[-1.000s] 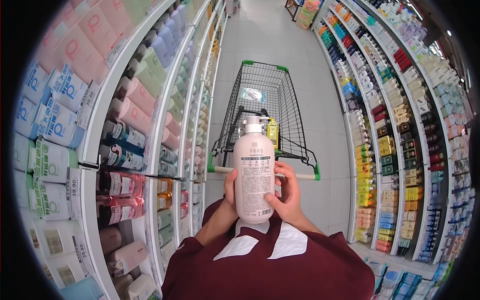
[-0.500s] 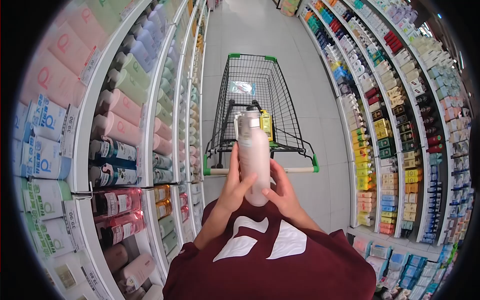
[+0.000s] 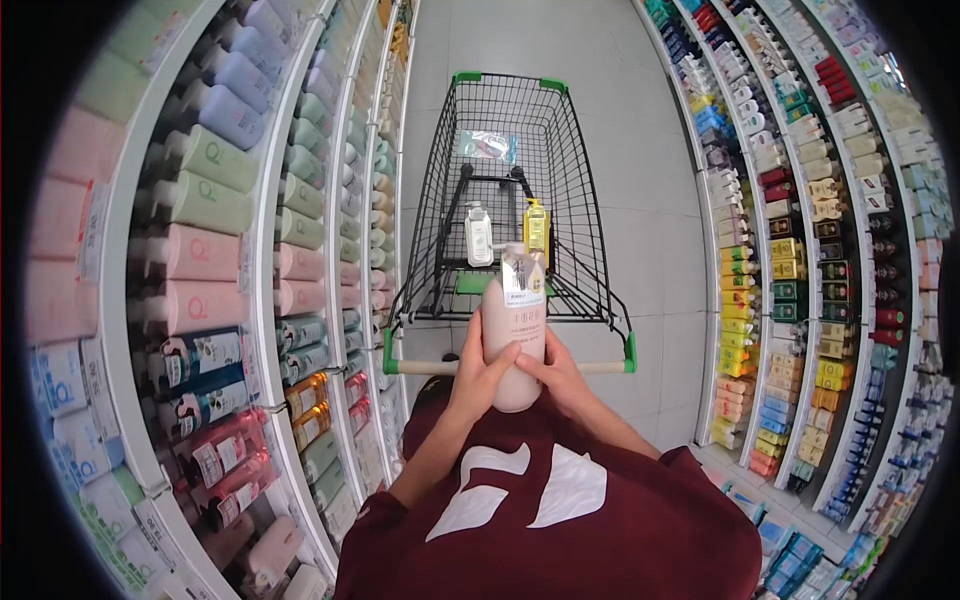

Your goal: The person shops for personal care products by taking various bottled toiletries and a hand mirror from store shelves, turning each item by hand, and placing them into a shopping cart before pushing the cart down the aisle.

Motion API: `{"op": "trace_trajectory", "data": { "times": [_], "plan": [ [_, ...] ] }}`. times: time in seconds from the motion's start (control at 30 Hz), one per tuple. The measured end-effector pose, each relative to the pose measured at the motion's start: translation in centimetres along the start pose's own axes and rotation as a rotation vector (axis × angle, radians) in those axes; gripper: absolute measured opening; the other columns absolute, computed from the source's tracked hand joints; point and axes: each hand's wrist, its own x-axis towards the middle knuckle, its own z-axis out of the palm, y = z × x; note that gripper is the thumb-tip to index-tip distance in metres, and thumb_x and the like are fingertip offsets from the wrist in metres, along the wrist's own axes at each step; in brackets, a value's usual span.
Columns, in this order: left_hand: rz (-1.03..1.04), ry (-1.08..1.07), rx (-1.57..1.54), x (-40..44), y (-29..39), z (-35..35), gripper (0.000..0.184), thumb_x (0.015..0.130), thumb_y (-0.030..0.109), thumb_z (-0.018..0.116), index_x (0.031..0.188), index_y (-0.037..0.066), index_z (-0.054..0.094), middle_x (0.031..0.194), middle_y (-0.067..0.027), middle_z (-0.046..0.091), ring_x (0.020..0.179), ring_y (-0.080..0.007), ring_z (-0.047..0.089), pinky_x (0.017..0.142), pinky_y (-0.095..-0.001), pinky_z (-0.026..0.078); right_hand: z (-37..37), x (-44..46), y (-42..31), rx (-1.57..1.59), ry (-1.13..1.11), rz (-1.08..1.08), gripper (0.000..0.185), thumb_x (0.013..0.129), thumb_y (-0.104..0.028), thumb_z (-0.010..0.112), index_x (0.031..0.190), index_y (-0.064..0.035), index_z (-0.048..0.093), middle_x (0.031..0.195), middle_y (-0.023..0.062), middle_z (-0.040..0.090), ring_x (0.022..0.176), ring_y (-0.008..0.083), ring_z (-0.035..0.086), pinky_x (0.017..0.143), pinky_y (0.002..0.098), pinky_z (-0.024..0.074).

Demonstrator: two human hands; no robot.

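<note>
From above, the cart [image 3: 553,84] is open to a reach over its handle [image 3: 603,367], which bars the near edge, where the pale bottle [image 3: 517,335] also intrudes. Inside, a white bottle [image 3: 478,240] and a yellow bottle [image 3: 537,230] leave a narrow gap between them. Bare floor [image 3: 650,240] borders the right edge; a packed shelf [image 3: 264,215] limits the left.

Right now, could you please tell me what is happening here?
A person in a dark red top holds a pale pink bottle between the left hand and the right hand. In front stands a shopping cart with a white bottle, a yellow bottle and a flat packet inside. Shelves of goods line both sides.
</note>
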Motion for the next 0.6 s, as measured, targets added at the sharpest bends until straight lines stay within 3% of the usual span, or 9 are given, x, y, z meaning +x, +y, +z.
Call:
{"op": "trace_trajectory", "data": {
  "times": [0.07,0.1,0.3,0.4,0.47,0.5,0.53,0.6],
  "plan": [
    [-0.021,0.079,0.02,1.3,-0.6,0.9,0.067,0.096,0.008,0.058,0.152,-0.001,0.023,0.149,-0.0161,0.04,0.136,-0.0217,0.042,0.112,-0.0354,0.033,-1.2,2.1,-0.8,-0.17,-0.018,-0.081,0.078,0.084,-0.021,0.078,0.145,-0.0031,0.033,0.136,0.0136,0.051,0.125,0.0225,0.05,0.107,0.0374,0.0401],
    [-0.081,0.088,-0.035,1.9,-0.8,1.1,0.065,0.097,0.009,0.055,0.153,-0.001,0.023,0.15,-0.0162,0.039,0.137,-0.0228,0.041,0.113,-0.0356,0.031,-2.5,3.6,-0.5,-0.117,-0.039,0.041,0.088,0.08,-0.024,0.082,0.148,-0.0075,0.03,0.138,0.0107,0.049,0.128,0.0221,0.047,0.108,0.0383,0.0385],
    [-0.076,-0.018,0.118,8.4,-4.6,1.8,0.073,0.097,0.017,0.054,0.155,-0.004,0.015,0.153,-0.0233,0.033,0.135,-0.0277,0.043,0.111,-0.0389,0.034,-8.5,10.3,0.0,-0.111,-0.068,0.153,0.087,0.077,-0.025,0.084,0.145,-0.0067,0.032,0.133,0.011,0.05,0.125,0.0222,0.05,0.106,0.0384,0.0409],
    [0.006,0.029,0.301,12.0,-7.6,1.0,0.067,0.096,0.023,0.058,0.15,-0.004,0.029,0.141,-0.0253,0.049,0.125,-0.0329,0.053,0.105,-0.041,0.04,-10.6,14.6,0.0,-0.053,-0.001,0.255,0.081,0.079,-0.021,0.081,0.142,-0.0061,0.034,0.127,0.0117,0.054,0.116,0.0214,0.056,0.099,0.0379,0.0478],
    [-0.108,0.021,0.779,14.0,-8.6,-1.5,0.056,0.094,0.024,0.06,0.14,-0.003,0.046,0.125,-0.0231,0.061,0.114,-0.0373,0.058,0.098,-0.0447,0.044,-12.3,18.4,1.5,-0.1,0.08,0.296,0.077,0.079,-0.02,0.08,0.14,-0.0054,0.036,0.124,0.0122,0.056,0.112,0.0218,0.058,0.097,0.0378,0.0493],
    [-0.065,0.075,1.024,14.6,-10.2,-2.6,0.046,0.093,0.022,0.061,0.133,0.0,0.055,0.125,-0.0246,0.062,0.117,-0.0414,0.057,0.102,-0.0461,0.041,-13.6,20.8,3.7,-0.115,0.138,0.254,0.071,0.078,-0.02,0.079,0.136,-0.0051,0.039,0.123,0.013,0.056,0.112,0.0219,0.059,0.095,0.0379,0.0504],
    [-0.007,0.084,1.223,14.9,-12.4,-4.1,0.047,0.092,0.027,0.061,0.13,0.0,0.056,0.125,-0.022,0.062,0.115,-0.0396,0.057,0.097,-0.0459,0.042,-14.2,23.1,4.5,-0.114,0.181,0.28,0.07,0.078,-0.02,0.08,0.134,-0.0037,0.04,0.121,0.0137,0.057,0.11,0.0228,0.06,0.091,0.0389,0.0521],
    [-0.097,0.019,1.408,15.1,-15.0,-6.1,0.05,0.091,0.032,0.062,0.13,0.002,0.056,0.125,-0.0176,0.062,0.116,-0.0362,0.057,0.097,-0.0499,0.042,-16.0,28.0,7.7,-0.154,0.282,0.288,0.063,0.078,-0.019,0.08,0.127,-0.0006,0.046,0.114,0.0148,0.062,0.1,0.0241,0.064,0.083,0.0395,0.0551]
  ]
}}
